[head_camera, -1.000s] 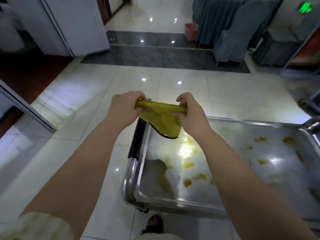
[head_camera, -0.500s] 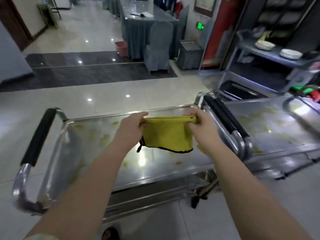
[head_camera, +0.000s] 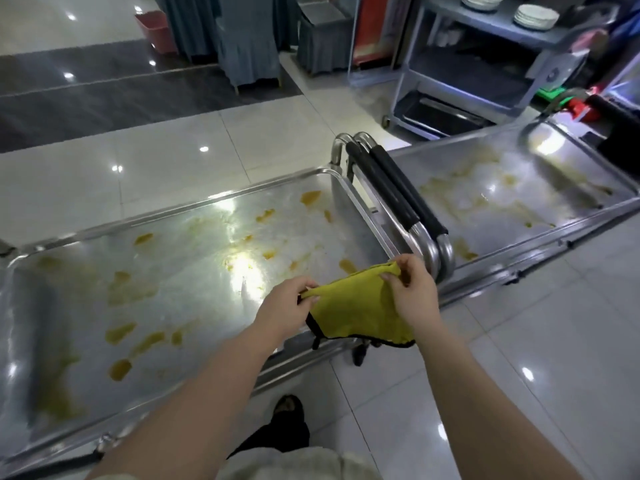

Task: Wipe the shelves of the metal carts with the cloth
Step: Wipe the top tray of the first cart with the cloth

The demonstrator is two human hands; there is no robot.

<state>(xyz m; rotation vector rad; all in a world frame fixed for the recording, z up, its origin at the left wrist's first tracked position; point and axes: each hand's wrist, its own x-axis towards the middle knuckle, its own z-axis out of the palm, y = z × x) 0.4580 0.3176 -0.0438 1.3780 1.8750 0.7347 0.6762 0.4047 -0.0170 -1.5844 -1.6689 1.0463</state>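
Both hands are out in front, lower centre of the frame, stretching a yellow cloth (head_camera: 356, 313) between them. The left hand (head_camera: 284, 306) pinches the cloth's left upper edge with curled fingers. The right hand (head_camera: 412, 292) pinches the right upper corner between thumb and fingertips. The cloth hangs down from this grip, with black trim along its lower edge, above the near right corner of the cart (head_camera: 194, 306) that fills the left and centre of the frame.

That cart's steel top shelf is dotted with yellow stains (head_camera: 119, 370). A second cart (head_camera: 485, 209) stands end to end with it on the right, its shelf smeared yellow too. Their two black-sleeved handles (head_camera: 391, 195) lie side by side between the shelves.

At upper right a grey rack (head_camera: 467, 64) carries stacks of white plates (head_camera: 535, 15). A red panel (head_camera: 370, 29) stands at upper centre, any print on it too blurred to read. A pink bin (head_camera: 157, 31) sits on the floor at upper left.
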